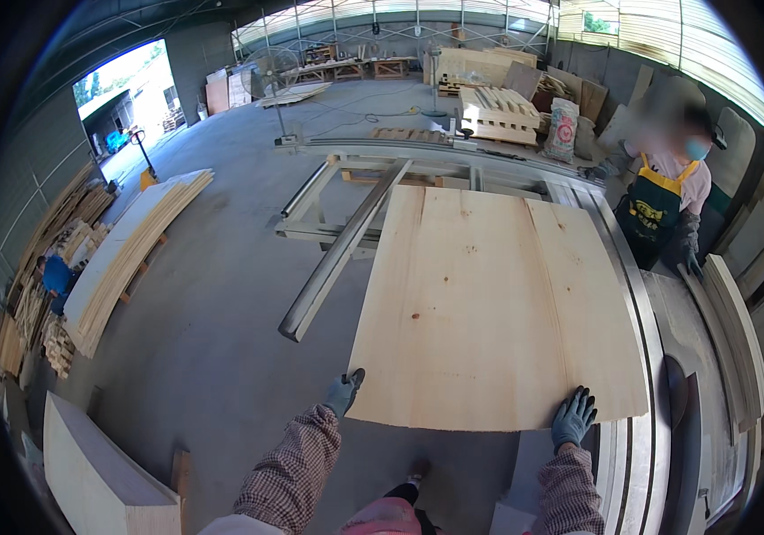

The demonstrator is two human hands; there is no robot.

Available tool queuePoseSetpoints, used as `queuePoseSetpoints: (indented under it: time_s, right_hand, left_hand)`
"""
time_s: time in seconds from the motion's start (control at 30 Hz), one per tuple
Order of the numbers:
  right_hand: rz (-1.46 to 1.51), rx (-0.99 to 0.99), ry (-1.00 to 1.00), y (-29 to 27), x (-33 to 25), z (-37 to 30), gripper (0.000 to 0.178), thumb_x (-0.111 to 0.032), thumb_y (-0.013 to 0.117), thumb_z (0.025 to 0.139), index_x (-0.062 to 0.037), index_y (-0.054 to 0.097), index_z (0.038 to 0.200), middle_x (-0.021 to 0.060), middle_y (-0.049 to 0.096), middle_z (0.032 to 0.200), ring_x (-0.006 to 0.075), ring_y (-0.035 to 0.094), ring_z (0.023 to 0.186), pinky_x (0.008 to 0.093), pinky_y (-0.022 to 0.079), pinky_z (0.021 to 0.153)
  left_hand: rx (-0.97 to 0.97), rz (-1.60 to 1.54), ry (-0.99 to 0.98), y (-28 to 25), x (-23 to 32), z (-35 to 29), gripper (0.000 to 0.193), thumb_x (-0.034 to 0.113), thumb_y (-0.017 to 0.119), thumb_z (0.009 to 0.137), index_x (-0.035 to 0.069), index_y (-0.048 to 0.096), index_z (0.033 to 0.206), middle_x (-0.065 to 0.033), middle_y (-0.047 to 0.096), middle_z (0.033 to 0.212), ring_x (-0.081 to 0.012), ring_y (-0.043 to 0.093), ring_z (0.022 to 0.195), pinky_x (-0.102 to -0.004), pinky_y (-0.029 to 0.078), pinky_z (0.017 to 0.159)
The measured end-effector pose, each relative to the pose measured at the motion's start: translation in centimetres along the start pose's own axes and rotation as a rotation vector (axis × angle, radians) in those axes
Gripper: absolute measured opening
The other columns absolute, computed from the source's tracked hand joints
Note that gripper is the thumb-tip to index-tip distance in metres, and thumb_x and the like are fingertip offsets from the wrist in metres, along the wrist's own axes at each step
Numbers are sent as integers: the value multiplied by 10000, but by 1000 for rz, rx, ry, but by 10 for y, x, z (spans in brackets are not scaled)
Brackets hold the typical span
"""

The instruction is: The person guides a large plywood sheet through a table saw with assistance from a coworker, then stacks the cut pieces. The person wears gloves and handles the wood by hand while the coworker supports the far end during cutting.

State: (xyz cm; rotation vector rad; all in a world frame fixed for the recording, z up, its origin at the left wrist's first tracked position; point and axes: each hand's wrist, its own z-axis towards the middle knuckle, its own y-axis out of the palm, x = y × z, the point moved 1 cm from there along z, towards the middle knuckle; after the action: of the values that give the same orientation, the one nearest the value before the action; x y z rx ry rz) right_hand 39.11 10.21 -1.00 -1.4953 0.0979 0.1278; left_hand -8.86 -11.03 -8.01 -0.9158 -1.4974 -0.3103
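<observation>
A large pale wooden panel [480, 312] with several knots lies across the metal frame and sliding table [627, 294] of what looks like a panel saw. My left hand [343, 392], in a grey-blue glove with dark fingertips, is closed around the panel's near left corner. Its fingers are partly hidden at the edge. Near the right end of the front edge, my right hand [574, 417] rests on the panel's top face with fingers stretched out. Both forearms wear checked sleeves.
A co-worker in a dark apron [654, 209] stands across the machine at right, beside upright boards [739, 339]. A long metal arm [346, 250] juts out left of the panel. Stacked boards [136, 259] lie at left, where another person [56, 276] crouches. White panels [101, 473] stand near left.
</observation>
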Motion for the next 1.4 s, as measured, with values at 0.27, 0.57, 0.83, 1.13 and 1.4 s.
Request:
queuePoseSetpoints:
  time_s: [0.27,0.57,0.83,1.13,1.4]
  right_hand:
    - [-67,24,-45,5,22,15,557,-330,340,950,-115,207,1446,95,212,1500,312,188,1375,472,121,1114]
    - [-343,623,-331,39,60,23,534,-430,355,931,-112,402,1357,107,441,1351,291,479,1161,504,394,891]
    - [-262,-59,79,-5,32,20,559,-323,344,946,-139,198,1453,51,226,1502,282,204,1376,489,165,1094]
    - [69,241,38,-18,11,39,596,-147,527,760,-47,388,1331,140,341,1418,319,219,1355,490,87,1124]
    - [93,151,107,-29,14,25,649,-118,514,747,-73,350,1374,108,285,1465,307,166,1383,477,55,1131]
  left_hand:
    - [-15,-53,-103,16,18,-32,394,422,581,878,40,637,959,17,521,611,-99,449,497,-290,350,460]
    - [110,-21,-108,30,27,-57,577,620,597,778,43,597,790,-21,551,652,-144,496,597,-321,395,555]
    - [-121,-297,-204,31,34,-62,422,471,613,844,71,643,977,59,516,703,-81,432,605,-273,355,544]
    - [-252,-397,-436,20,107,-92,565,393,545,905,0,406,1287,-145,517,1203,-216,537,1044,-339,449,882]
    - [-224,-80,-295,9,87,-80,628,425,553,893,-29,376,1289,-148,520,1176,-240,554,1022,-361,504,815]
